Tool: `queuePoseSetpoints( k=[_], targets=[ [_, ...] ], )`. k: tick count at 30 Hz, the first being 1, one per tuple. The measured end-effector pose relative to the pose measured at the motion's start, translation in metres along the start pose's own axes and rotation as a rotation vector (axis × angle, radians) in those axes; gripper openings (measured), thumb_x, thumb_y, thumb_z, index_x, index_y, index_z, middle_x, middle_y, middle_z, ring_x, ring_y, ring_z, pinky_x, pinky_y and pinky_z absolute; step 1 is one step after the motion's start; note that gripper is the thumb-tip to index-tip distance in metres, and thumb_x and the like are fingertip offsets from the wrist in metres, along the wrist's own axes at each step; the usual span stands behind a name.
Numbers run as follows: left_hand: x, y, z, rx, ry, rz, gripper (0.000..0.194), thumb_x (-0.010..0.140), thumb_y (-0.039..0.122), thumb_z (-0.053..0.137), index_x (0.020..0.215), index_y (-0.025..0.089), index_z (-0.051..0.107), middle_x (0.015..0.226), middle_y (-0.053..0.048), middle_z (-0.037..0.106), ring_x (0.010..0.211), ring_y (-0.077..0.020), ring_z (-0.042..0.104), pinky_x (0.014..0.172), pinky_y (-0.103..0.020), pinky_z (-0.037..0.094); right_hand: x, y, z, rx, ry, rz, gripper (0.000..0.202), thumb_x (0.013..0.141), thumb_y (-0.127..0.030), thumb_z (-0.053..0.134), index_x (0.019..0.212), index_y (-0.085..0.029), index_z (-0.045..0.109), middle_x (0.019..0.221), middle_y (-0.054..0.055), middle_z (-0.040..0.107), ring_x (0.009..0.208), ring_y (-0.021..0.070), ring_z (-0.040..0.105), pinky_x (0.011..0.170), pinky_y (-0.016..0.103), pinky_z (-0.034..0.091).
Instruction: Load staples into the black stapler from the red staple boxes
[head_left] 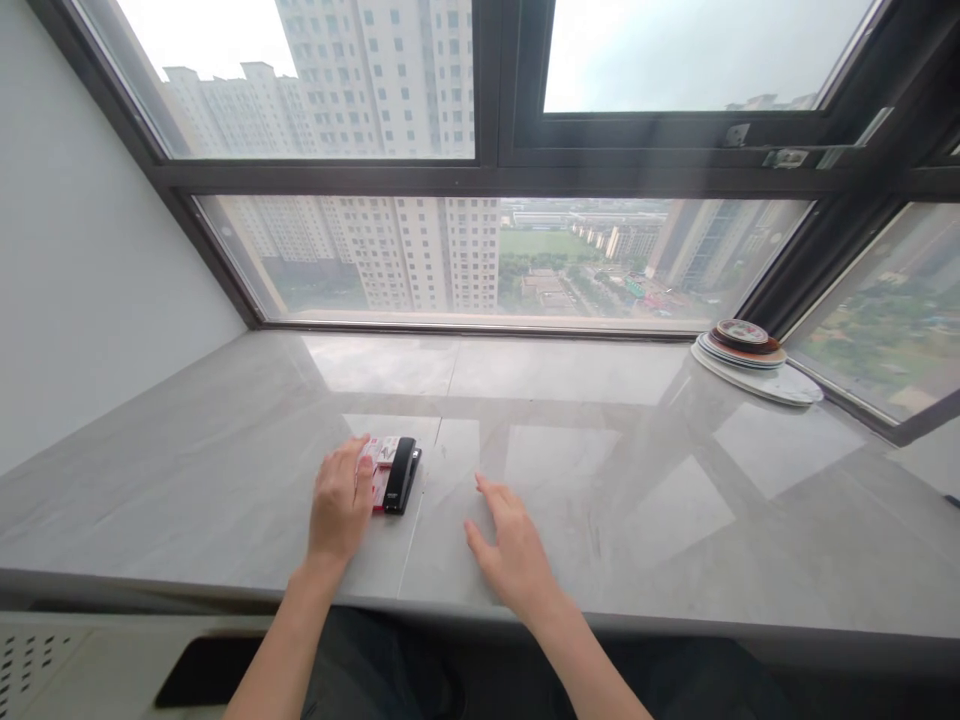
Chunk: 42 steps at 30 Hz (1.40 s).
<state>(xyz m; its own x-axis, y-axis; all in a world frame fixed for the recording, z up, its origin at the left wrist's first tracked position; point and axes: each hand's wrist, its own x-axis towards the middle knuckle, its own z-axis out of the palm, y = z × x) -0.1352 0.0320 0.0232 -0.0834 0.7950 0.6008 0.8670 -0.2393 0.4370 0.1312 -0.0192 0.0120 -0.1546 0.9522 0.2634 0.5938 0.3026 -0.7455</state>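
Note:
On the grey marble-look sill lies a black stapler point(400, 478), long side pointing away from me. Red-and-white printed packaging point(384, 452) sits against its left side; I cannot tell whether the two are joined. My left hand point(341, 498) grips the packaging from the left, fingers curled over it and hiding part of it. To the right of the stapler, apart from it, my right hand point(514, 548) hovers at or just above the sill. Its thumb and fingers are spread, with nothing in them.
The broad marble sill point(585, 500) runs up to a dark-framed window point(487, 180). A stack of round plates or discs point(746, 355) stands in the far right corner. A white wall point(90, 260) bounds the left. Below the front edge is a pale perforated surface point(90, 665).

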Motion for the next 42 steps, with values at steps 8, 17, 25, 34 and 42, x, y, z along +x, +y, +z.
queuePoseSetpoints(
  k=[8, 17, 25, 34, 42],
  targets=[
    [-0.056, 0.124, 0.046, 0.021, -0.431, 0.249, 0.053, 0.105, 0.043, 0.041, 0.157, 0.032, 0.039, 0.161, -0.005, 0.044, 0.15, -0.0295, 0.038, 0.121, -0.053, 0.034, -0.019, 0.073, -0.069, -0.62, -0.035, 0.18, 0.065, 0.103, -0.05, 0.036, 0.164, -0.029, 0.03, 0.168, -0.002, 0.031, 0.16, 0.0302, 0.003, 0.127, 0.058, 0.008],
    [-0.07, 0.125, 0.065, 0.11, -0.433, 0.242, 0.059, 0.104, 0.048, 0.041, 0.161, 0.039, 0.029, 0.166, -0.003, 0.035, 0.154, -0.0278, 0.03, 0.123, -0.057, 0.028, -0.023, 0.07, -0.06, -0.717, -0.037, 0.158, 0.065, 0.105, -0.053, 0.028, 0.166, -0.03, 0.023, 0.171, -0.004, 0.018, 0.159, 0.0343, 0.0, 0.125, 0.063, 0.004],
    [-0.071, 0.133, 0.072, 0.122, -0.394, 0.217, 0.057, 0.103, 0.047, 0.043, 0.159, 0.034, 0.036, 0.163, -0.008, 0.041, 0.151, -0.0322, 0.035, 0.122, -0.06, 0.025, -0.023, 0.068, -0.062, -0.721, -0.028, 0.156, 0.065, 0.105, -0.052, 0.028, 0.165, -0.029, 0.025, 0.171, -0.004, 0.018, 0.159, 0.0351, 0.004, 0.125, 0.063, 0.006],
    [-0.071, 0.132, 0.071, 0.126, -0.401, 0.227, 0.056, 0.104, 0.048, 0.041, 0.158, 0.035, 0.037, 0.164, -0.006, 0.039, 0.152, -0.03, 0.034, 0.122, -0.059, 0.027, -0.022, 0.065, -0.064, -0.702, -0.037, 0.168, 0.064, 0.105, -0.053, 0.028, 0.165, -0.03, 0.027, 0.171, -0.003, 0.02, 0.159, 0.0341, 0.004, 0.125, 0.062, 0.006],
    [-0.072, 0.13, 0.075, 0.095, -0.376, 0.233, 0.058, 0.103, 0.049, 0.042, 0.159, 0.038, 0.034, 0.162, -0.006, 0.041, 0.151, -0.0312, 0.035, 0.122, -0.059, 0.026, -0.022, 0.065, -0.065, -0.685, -0.037, 0.173, 0.065, 0.104, -0.053, 0.03, 0.165, -0.03, 0.026, 0.171, -0.002, 0.02, 0.16, 0.0332, 0.003, 0.126, 0.061, 0.006]
  ],
)
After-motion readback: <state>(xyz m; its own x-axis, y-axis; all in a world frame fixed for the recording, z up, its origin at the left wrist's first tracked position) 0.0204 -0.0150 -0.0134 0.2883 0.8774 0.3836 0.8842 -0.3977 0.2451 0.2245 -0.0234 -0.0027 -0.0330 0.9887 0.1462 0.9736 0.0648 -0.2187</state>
